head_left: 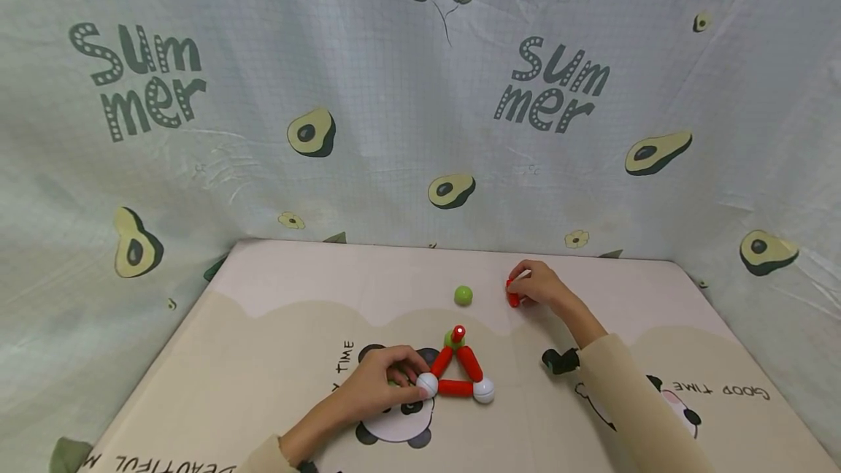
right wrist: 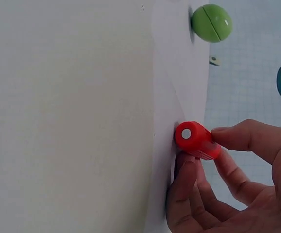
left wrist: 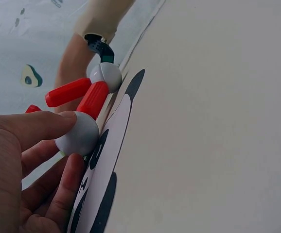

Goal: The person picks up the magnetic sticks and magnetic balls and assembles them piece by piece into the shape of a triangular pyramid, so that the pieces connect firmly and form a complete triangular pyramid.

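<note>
A triangle of red rods lies on the table, with a white ball (head_left: 427, 385) at its near left corner, another white ball (head_left: 483, 390) at near right and a green ball (head_left: 450, 340) at the far corner. From that green ball a further red rod (head_left: 458, 333) sticks up. My left hand (head_left: 377, 385) holds the near left white ball, thumb on top in the left wrist view. Farther back on the right, my right hand (head_left: 537, 285) pinches a loose red rod (right wrist: 196, 141) at the table surface; its pale round end shows in the right wrist view.
A loose green ball (head_left: 463, 295) sits left of the right hand, behind the triangle. The table (head_left: 276, 356) carries a printed cover with a panda and lettering. Behind it hangs a curtain (head_left: 381, 93) with avocado prints.
</note>
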The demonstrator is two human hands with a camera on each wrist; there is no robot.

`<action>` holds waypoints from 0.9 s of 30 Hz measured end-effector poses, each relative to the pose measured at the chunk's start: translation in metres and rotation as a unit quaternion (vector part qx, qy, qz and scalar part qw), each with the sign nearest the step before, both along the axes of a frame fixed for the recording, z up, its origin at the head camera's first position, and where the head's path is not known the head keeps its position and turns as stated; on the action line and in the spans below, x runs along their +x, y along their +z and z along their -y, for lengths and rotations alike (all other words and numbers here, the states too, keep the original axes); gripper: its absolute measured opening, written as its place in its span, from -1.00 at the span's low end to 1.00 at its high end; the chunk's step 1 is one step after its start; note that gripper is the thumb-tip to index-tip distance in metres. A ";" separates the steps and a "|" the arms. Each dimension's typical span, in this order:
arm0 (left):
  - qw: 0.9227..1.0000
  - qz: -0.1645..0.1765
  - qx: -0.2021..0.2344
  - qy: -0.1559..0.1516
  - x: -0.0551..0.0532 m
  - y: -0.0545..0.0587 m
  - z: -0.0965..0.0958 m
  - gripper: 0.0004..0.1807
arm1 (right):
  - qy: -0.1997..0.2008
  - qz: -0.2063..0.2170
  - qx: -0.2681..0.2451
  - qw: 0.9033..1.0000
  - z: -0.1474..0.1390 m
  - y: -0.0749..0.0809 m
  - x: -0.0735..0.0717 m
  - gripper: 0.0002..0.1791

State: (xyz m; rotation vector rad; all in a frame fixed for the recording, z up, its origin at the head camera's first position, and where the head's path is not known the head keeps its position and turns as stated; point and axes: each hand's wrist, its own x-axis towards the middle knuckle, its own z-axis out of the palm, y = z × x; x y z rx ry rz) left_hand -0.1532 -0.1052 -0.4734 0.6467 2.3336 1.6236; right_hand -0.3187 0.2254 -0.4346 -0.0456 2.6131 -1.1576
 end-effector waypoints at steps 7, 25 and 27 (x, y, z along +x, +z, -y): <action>1.000 0.000 0.004 -0.003 0.000 -0.001 0.000 -0.72 | 0.006 0.003 -0.025 1.000 -0.008 0.000 0.005 -0.65; 1.000 0.005 0.004 -0.005 0.002 0.000 0.000 -0.70 | 0.020 -0.035 -0.073 0.996 -0.011 0.020 0.038 -0.56; 1.000 0.005 0.004 -0.004 0.002 0.000 0.000 -0.70 | 0.024 -0.041 -0.082 0.996 -0.009 0.025 0.044 -0.55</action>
